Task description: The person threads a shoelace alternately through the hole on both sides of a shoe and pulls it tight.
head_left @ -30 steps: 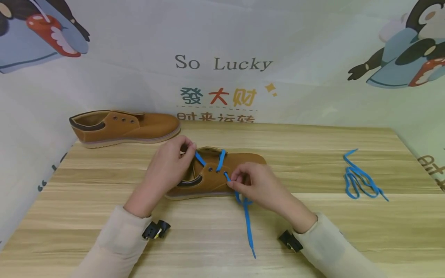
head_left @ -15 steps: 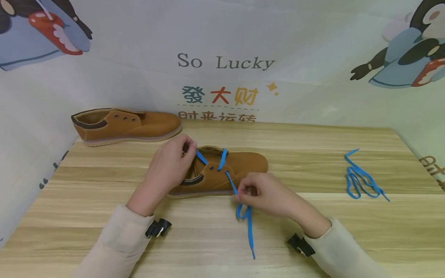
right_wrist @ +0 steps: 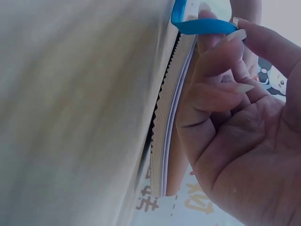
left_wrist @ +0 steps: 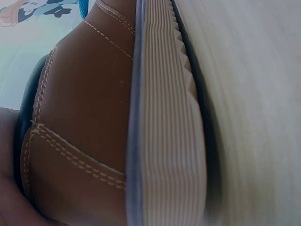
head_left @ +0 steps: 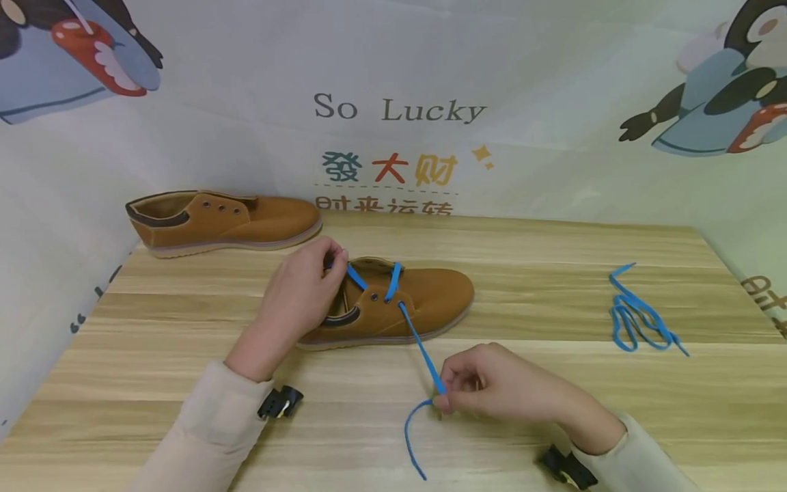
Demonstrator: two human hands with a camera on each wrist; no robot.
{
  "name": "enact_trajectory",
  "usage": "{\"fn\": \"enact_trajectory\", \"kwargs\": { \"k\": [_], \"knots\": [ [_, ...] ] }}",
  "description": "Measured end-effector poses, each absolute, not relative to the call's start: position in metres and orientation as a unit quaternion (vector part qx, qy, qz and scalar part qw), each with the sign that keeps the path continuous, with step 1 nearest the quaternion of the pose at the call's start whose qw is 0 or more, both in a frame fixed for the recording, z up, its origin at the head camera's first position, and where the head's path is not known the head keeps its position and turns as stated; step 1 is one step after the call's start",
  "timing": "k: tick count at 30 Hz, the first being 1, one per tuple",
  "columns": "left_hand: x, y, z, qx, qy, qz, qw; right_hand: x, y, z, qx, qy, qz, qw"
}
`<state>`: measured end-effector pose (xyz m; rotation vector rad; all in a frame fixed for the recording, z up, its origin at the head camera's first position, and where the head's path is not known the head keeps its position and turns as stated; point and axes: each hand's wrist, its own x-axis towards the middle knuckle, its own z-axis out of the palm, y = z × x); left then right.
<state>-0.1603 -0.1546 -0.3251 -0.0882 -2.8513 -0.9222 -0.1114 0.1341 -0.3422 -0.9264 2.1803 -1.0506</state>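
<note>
A brown shoe [head_left: 439,294] stands on the table, toe to the right. Its blue shoelace [head_left: 393,281] crosses the opening, and one length comes out of the front eyelet. My left hand [head_left: 301,290] is over the heel end, thumb and fingers pinching the other length of lace near the collar. In the left wrist view part of this hand [left_wrist: 14,202] lies against the heel [left_wrist: 80,202]. Below the toe, my right hand [head_left: 492,379] pinches the front length, drawn straight from the eyelet, with its loose tail curving onto the table. The right wrist view shows the lace [right_wrist: 207,27] between thumb and fingertip.
A second brown shoe [head_left: 246,222], unlaced, stands at the back left against the printed backdrop [head_left: 541,102]. Another blue shoelace [head_left: 642,318] lies loosely folded on the wooden table [head_left: 541,273] at the right.
My right hand has moved down and right, away from the shoe, drawing more lace out of the front eyelet. The loop beneath it has gone. My left hand has stayed at the heel.
</note>
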Motion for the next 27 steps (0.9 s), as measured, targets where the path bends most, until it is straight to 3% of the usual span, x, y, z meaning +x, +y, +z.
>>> {"fn": "enact_trajectory", "kwargs": {
  "k": [14, 27],
  "knots": [
    [-0.160, -0.154, -0.323, -0.026, -0.950, -0.303, 0.066, -0.095, 0.160, -0.339, -0.381, 0.758, -0.380, 0.368],
    [-0.160, -0.154, -0.325, -0.028, -0.950, -0.302, 0.078, -0.105, 0.190, -0.323, -0.449, 0.793, -0.311, 0.272]
  ]
}}
